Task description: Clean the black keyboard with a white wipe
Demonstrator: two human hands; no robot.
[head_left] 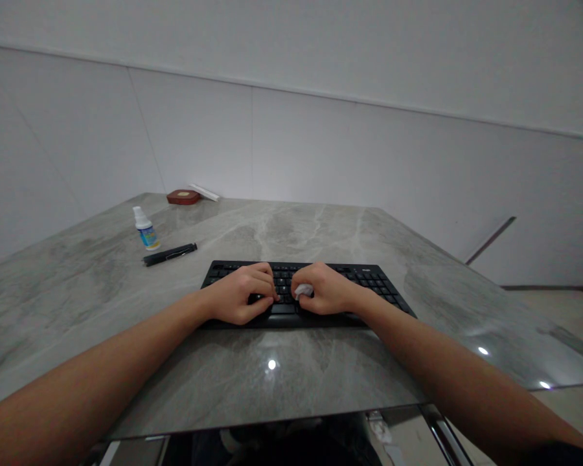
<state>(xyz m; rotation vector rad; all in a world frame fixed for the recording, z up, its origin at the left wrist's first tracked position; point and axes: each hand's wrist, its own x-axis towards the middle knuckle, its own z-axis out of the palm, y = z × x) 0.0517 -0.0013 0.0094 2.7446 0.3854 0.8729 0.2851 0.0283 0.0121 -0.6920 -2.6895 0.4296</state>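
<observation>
A black keyboard (pixel 284 318) lies flat on the grey marbled table, its long side towards me. Over its left-middle keys rests my left hand (pixel 240 291), fingers curled and the thumb tip meeting the index fingertip; whether anything is between them is hidden. My right hand (pixel 323 289) is closed just right of the keyboard's middle, gripping a small crumpled white tissue (pixel 304 291) that pokes out between thumb and fingers. The tissue is low against the keys. Both hands cover part of the keyboard, and a narrow strip of keys shows between them.
Left of the keyboard, a small white-capped spray bottle (pixel 147 230) stands behind a slim black folded object (pixel 170 254). A reddish-brown case (pixel 183 197) and a white strip (pixel 205 192) lie at the far edge. The table (pixel 291 382) stands near a white wall.
</observation>
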